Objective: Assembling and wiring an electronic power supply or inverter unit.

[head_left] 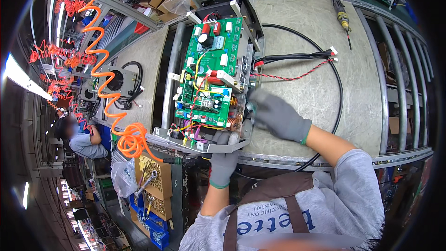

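An open metal chassis carries a green circuit board (218, 51) with white blocks, red parts and coloured wires. My left hand (223, 165), in a grey glove, is closed over the edge of the bent metal front panel (211, 148), its fingertips inside among the wires. At the right side of the chassis is my right hand (281, 116), also gloved; motion smears its fingers, and whatever they touch by the lower side cannot be made out. Black cables (292, 57) and a twisted red-black wire pair (297, 78) run out to the right, ending in white connectors.
A screwdriver-like power tool (341, 16) hangs on a red coiled hose at the far right. An orange coiled hose (97, 60) drops on the left. Bins of screws (158, 179) with a ratchet wrench (147, 181) stand at lower left. A person (86, 142) sits farther left. Metal rollers (402, 79) flank the bench.
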A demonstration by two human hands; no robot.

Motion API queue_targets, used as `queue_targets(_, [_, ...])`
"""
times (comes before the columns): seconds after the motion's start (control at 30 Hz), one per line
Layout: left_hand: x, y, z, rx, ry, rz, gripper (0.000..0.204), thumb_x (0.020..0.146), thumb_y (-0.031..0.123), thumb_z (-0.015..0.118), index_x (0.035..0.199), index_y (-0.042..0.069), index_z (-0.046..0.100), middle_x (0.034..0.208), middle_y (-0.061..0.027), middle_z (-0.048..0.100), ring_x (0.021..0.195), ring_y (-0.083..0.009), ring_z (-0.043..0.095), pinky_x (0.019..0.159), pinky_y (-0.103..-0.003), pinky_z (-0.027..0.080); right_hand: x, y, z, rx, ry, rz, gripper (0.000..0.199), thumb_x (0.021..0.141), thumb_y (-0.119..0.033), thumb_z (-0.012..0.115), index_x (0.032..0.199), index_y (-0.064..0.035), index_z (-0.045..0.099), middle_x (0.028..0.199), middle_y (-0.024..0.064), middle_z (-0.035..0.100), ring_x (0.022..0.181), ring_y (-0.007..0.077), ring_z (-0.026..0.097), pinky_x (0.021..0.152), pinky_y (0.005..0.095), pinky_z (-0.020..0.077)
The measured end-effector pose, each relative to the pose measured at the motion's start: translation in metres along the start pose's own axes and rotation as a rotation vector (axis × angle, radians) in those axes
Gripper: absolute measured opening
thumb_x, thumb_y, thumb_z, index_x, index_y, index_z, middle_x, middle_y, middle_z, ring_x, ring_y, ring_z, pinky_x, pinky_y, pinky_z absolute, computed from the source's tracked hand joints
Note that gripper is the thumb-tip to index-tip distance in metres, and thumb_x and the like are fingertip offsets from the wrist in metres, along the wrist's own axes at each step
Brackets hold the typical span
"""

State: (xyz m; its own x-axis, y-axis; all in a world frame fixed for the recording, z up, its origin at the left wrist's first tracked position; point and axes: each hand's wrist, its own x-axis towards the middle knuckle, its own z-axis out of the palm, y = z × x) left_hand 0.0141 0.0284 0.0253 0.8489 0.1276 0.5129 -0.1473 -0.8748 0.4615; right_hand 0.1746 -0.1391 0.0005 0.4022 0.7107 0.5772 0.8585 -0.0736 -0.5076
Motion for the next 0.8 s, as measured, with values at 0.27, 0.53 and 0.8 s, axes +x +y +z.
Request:
queue_targets(0.27, [0.035, 0.022, -0.026, -0.184, -0.449, -0.550, 0.028, 0.089, 0.027, 0.066, 0.086, -0.001, 0.070, 0.073, -0.0120, 0.061, 0.068, -0.0198, 0.056, 0.063, -0.035, 0.043, -0.009, -0.025, 0.009, 0.034, 0.032, 0.527, 0.026, 0.082, -0.019, 0.068, 0.105, -0.0117, 0.059, 0.095, 0.0112, 0.061, 0.088, 0.0316, 0.061, 0.070, 0.0417, 0.0497])
queue_targets(0.53, [0.018, 0.016, -0.018, -0.149, -0.320, -0.433, 0.022, 0.089, 0.021, 0.066, 0.097, 0.001, 0.068, 0.084, -0.0107, 0.061, 0.074, -0.0233, 0.054, 0.064, -0.036, 0.042, -0.021, -0.024, 0.023, 0.393, -0.075, 0.372, 0.029, 0.088, -0.020, 0.062, 0.114, -0.0113, 0.055, 0.095, 0.0129, 0.065, 0.081, 0.0323, 0.067, 0.065, 0.0398, 0.0528])
queue_targets(0.8, [0.012, 0.013, -0.020, 0.056, -0.332, -0.254, 0.012, 0.083, 0.009, 0.067, 0.094, 0.004, 0.065, 0.087, -0.0107, 0.056, 0.078, -0.0265, 0.052, 0.068, -0.040, 0.041, -0.026, -0.026, 0.028, 0.150, -0.280, 0.203, 0.033, 0.088, -0.025, 0.059, 0.118, -0.0139, 0.052, 0.096, 0.0102, 0.063, 0.063, 0.0322, 0.063, 0.055, 0.0421, 0.0506])
